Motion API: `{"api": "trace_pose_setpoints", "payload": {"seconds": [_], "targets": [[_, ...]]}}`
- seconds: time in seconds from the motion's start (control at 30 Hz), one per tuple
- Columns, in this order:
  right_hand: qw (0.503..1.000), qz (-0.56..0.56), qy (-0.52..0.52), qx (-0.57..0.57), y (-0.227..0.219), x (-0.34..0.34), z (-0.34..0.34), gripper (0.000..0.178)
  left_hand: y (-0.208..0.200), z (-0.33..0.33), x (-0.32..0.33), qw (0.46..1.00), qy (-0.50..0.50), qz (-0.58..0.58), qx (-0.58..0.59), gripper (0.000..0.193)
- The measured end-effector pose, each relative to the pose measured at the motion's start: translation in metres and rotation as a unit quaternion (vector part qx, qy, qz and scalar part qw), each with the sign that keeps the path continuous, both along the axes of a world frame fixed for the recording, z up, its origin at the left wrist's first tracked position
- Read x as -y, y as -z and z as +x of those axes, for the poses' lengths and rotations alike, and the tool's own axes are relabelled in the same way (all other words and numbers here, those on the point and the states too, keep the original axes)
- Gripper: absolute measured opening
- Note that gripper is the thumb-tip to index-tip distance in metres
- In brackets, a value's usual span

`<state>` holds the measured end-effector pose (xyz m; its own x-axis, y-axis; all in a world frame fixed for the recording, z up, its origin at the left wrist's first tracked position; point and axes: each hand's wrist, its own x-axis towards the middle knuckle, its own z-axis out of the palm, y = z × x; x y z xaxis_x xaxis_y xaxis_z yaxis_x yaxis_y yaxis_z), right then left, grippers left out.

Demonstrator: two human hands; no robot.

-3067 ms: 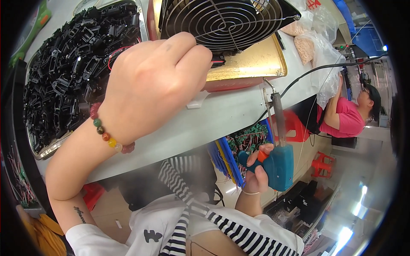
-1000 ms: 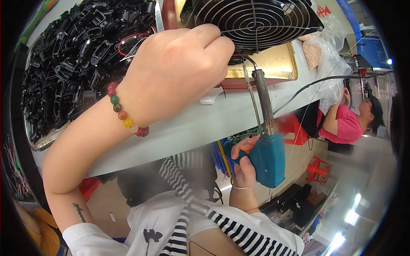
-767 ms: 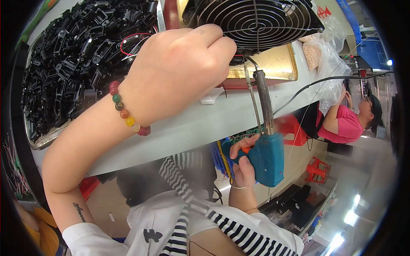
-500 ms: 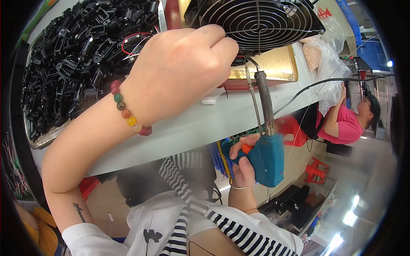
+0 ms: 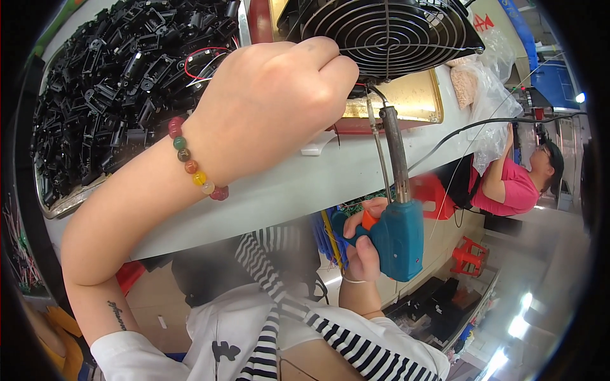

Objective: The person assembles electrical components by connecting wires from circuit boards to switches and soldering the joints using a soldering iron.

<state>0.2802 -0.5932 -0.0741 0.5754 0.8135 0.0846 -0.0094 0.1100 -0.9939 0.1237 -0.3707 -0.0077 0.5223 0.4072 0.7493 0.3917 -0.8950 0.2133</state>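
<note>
My left hand (image 5: pixel 279 101), wearing a bead bracelet (image 5: pixel 190 166), is closed with its fingers curled away from view. Whatever it pinches is hidden behind the knuckles; red and white wires (image 5: pixel 200 66) show beside its back. My right hand (image 5: pixel 364 251) grips the teal soldering gun (image 5: pixel 400 241), which has an orange trigger and a long metal barrel pointing up. The gun's dark bent tip and thin feed tube (image 5: pixel 376 136) reach close to the left fingertips, in front of a black fan with a round wire guard (image 5: pixel 387 41). Contact at the tip cannot be made out.
A metal tray (image 5: pixel 47 213) heaped with black plastic holders (image 5: pixel 121 82) fills the table's left side. Behind the barrel stands a gold-coloured metal panel (image 5: pixel 413 95). Clear plastic bags (image 5: pixel 492 114) lie at the right. A black cable (image 5: pixel 470 127) runs rightward. A person in pink (image 5: pixel 508 184) sits beyond.
Both hands stay almost in place. The left hand has shifted slightly to the right, and more of the orange trigger shows by my right fingers.
</note>
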Motion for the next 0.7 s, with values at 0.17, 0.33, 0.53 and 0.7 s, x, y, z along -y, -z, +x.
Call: {"api": "trace_pose_setpoints", "payload": {"seconds": [0.17, 0.33, 0.53, 0.7], "targets": [[0.999, 0.032, -0.011, -0.004, -0.008, -0.005, -0.003, 0.051, 0.000, 0.000, -0.001, 1.000, 0.000, -0.004, -0.005, 0.008], [0.997, 0.023, -0.019, 0.072, -0.013, -0.003, -0.002, 0.053, -0.001, 0.001, 0.000, 1.000, -0.002, 0.000, -0.003, 0.008], [1.000, 0.014, 0.013, 0.006, -0.012, -0.004, -0.009, 0.049, 0.000, 0.000, 0.000, 1.000, -0.002, 0.001, 0.000, 0.008], [1.000, 0.021, 0.012, 0.008, -0.012, -0.006, -0.009, 0.045, 0.001, 0.000, 0.000, 1.000, -0.005, -0.004, 0.001, 0.009]]}}
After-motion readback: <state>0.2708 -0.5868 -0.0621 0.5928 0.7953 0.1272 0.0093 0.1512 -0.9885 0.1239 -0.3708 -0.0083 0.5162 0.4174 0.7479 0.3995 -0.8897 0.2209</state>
